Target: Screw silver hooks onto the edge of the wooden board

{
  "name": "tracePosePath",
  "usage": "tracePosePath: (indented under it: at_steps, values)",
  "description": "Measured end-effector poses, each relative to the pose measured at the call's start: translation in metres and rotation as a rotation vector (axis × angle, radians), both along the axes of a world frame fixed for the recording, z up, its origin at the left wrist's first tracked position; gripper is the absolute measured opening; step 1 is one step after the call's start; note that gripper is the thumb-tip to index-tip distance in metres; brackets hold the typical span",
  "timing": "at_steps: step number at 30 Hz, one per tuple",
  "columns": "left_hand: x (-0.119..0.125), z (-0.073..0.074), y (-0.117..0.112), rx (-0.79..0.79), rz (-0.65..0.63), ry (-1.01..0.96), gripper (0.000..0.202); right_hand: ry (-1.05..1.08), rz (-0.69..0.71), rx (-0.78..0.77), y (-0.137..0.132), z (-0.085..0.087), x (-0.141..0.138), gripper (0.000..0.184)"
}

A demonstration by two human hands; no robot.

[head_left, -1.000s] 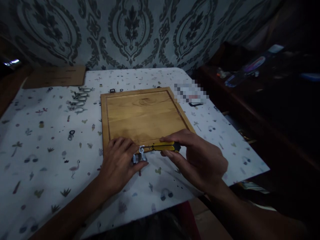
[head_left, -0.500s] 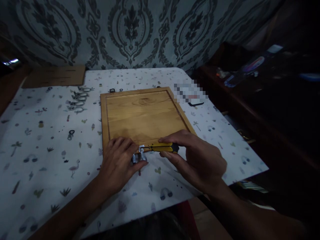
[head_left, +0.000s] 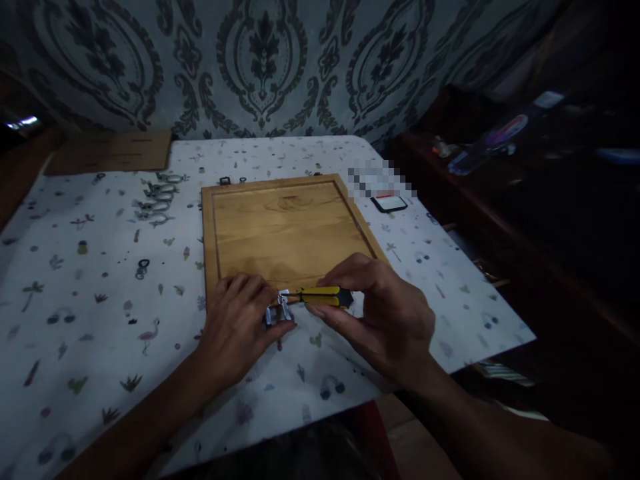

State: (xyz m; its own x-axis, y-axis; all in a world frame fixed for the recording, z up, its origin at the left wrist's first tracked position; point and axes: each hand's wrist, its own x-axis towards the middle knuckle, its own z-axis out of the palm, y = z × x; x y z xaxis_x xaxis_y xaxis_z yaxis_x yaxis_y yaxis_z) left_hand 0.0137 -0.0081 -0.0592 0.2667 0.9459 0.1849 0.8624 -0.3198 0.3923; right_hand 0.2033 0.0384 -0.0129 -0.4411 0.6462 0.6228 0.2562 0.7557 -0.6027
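A wooden board [head_left: 285, 227] with a raised rim lies flat on the patterned table cover [head_left: 75, 320]. At its near edge my left hand [head_left: 237, 327] is closed on a small metal hook [head_left: 277, 313], pressing it to the rim. My right hand [head_left: 383, 320] is wrapped round the yellow-and-black handle of a screwdriver [head_left: 323, 295]. The tool lies level, its tip pointing left at the hook.
Several metal hooks [head_left: 157, 200] lie in a row left of the board. A cardboard piece [head_left: 110, 152] sits at the back left. A small dark card [head_left: 390, 203] lies right of the board. A dark cabinet with a plastic bottle [head_left: 495, 137] stands to the right.
My right hand has shifted slightly left and turned on the screwdriver handle. My left hand and the hook have stayed put.
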Motion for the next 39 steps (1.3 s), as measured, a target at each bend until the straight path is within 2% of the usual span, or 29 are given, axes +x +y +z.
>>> tracePosePath:
  at_steps: [9,16,22,30,39]
  values:
    - [0.001,0.000,0.000,0.021,0.013,-0.003,0.033,0.079,-0.028,-0.057,0.000,-0.007,-0.001,0.019]
    - [0.000,0.002,0.000,-0.008,0.000,-0.010,0.032,0.189,-0.112,-0.011,-0.006,0.001,0.007,0.026]
    - [0.001,0.002,0.001,-0.013,0.009,-0.011,0.028,0.089,-0.051,-0.035,-0.008,-0.001,0.016,0.029]
    - [0.000,0.000,0.002,0.013,-0.002,-0.020,0.033,-0.034,-0.009,-0.055,-0.007,0.006,0.021,0.022]
    - [0.001,0.000,0.002,0.019,-0.009,-0.017,0.031,-0.056,0.045,-0.078,-0.002,0.002,0.024,0.023]
